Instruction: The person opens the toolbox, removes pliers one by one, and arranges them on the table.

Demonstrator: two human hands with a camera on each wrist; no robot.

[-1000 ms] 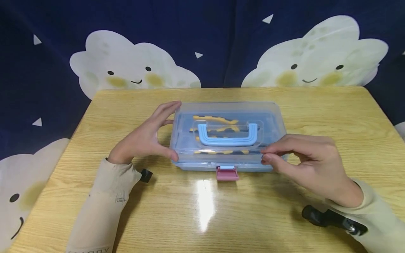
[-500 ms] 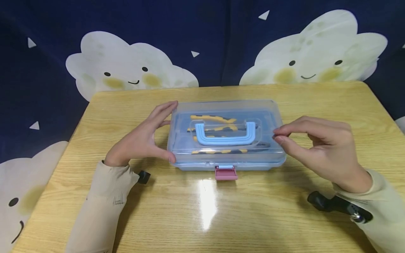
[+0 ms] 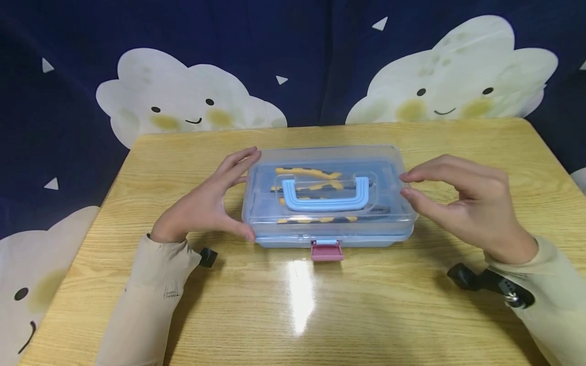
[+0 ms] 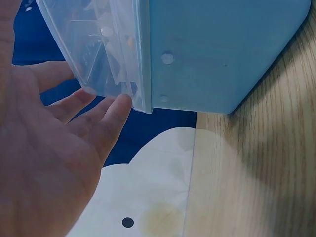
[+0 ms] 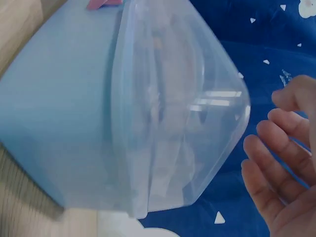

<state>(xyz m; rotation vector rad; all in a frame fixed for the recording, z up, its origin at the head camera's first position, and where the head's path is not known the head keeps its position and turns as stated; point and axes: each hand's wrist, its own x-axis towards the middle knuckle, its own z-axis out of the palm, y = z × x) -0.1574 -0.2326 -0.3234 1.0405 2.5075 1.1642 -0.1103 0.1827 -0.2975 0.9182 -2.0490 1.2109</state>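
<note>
A plastic storage box with a clear lid, light blue base and blue carry handle sits on the table. Its pink front latch juts forward. Through the lid show several yellow-and-black strips, their kind unclear. My left hand spans the box's left end, thumb by the front corner and fingers by the back one; in the left wrist view its fingertips touch the clear lid. Beside the lid's right edge is my right hand, thumb and index apart. The right wrist view shows its loosely bent fingers off the lid.
The box stands toward the back of a wooden table. Behind the table's back edge hangs a dark blue cloth printed with clouds. Dark wrist mounts stick out below both sleeves.
My right hand has moved from above the lid's front right area to beside its right edge, and its thumb and index have parted. My left hand stays at the left end.
</note>
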